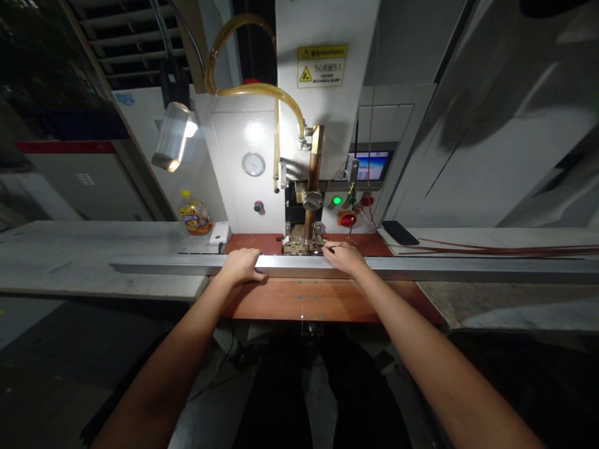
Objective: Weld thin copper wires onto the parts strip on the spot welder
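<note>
A long silver metal bar [294, 266] lies across the wooden work board [276, 299] in front of a spot-welder-like machine. My left hand [241, 267] is closed over this bar left of the machine's upright copper electrode [311, 187], thumb on the near side. My right hand [346, 257] rests at the bar just right of the electrode tip. Its fingers pinch a thin dark piece, whose kind is too small to tell. Below the electrode sits a brass-coloured fixture [294, 240], partly hidden behind the bar.
Thin brown rods [505, 249] and a black phone [400, 233] lie on the right bench. Left stand a drink bottle [194, 214] and a white case [219, 234]. A lamp [173, 137] hangs upper left. The machine bears a green light [337, 200] and red switch [347, 218].
</note>
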Demonstrator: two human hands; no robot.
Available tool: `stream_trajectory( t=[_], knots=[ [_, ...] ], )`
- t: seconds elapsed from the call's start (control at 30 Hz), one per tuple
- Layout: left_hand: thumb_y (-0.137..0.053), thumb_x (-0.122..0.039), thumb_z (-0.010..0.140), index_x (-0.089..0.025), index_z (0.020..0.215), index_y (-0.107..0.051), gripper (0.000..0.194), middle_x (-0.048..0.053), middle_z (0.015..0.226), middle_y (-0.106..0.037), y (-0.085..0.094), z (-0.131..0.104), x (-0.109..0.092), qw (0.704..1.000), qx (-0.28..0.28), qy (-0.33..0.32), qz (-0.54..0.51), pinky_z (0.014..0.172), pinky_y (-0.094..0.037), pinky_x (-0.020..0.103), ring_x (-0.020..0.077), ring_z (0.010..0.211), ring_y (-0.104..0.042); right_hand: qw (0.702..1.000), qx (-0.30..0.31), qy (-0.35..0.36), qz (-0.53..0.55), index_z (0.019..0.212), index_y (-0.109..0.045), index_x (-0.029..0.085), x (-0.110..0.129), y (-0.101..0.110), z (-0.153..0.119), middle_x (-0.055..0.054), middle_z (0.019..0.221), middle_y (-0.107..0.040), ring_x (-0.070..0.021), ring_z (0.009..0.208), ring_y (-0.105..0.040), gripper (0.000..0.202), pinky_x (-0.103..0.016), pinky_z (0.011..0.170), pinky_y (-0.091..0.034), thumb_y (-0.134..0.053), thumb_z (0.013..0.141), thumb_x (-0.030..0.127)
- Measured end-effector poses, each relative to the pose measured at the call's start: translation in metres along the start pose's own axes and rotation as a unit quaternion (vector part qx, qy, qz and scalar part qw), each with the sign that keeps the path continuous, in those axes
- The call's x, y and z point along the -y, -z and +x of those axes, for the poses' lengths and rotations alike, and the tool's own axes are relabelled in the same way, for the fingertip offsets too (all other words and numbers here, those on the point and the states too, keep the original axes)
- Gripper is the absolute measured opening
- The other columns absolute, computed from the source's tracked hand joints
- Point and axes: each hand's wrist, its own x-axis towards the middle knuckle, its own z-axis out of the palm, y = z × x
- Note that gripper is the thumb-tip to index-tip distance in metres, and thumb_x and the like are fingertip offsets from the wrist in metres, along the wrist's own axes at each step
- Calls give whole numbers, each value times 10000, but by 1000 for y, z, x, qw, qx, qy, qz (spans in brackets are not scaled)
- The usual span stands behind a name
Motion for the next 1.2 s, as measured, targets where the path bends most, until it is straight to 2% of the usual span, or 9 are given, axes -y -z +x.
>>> stream_trajectory(
  t=[0.43, 0.63, 0.87, 1.2],
  knots=[
    [-659, -623, 632, -216, 1044, -603, 582, 96, 1061, -670, -2, -2, -2, 1000, -5, 8, -7, 771, -423, 344, 290, 973, -598, 1000, -13, -5, -12, 990, -667, 270, 0, -2, -3, -27, 1029, -728, -188, 889, -647, 376, -256, 708, -384, -322, 946, 413],
    [-659, -615, 634, -213, 1019, -589, 561, 96, 1044, -674, -2, -5, -3, 1000, -22, -2, 5, 738, -420, 342, 290, 949, -607, 999, 0, -23, -24, 1036, -666, 266, 2, 1, -5, -41, 957, -739, -201, 833, -649, 393, -265, 692, -379, -316, 949, 421],
    [-659, -619, 632, -216, 1006, -585, 555, 86, 1016, -678, -4, -7, -3, 999, -42, -11, 16, 715, -425, 348, 289, 927, -615, 999, -20, -10, -35, 995, -663, 257, 1, -3, -8, -39, 956, -741, -184, 831, -653, 373, -255, 695, -371, -319, 957, 398],
    [-689, -572, 634, -218, 1031, -577, 544, 89, 1027, -671, -7, -11, -5, 998, -54, -7, 13, 792, -416, 353, 286, 962, -604, 998, -29, -16, -45, 978, -666, 253, 2, -5, -11, -39, 949, -735, -175, 838, -645, 368, -245, 715, -379, -325, 954, 388]
  ],
)
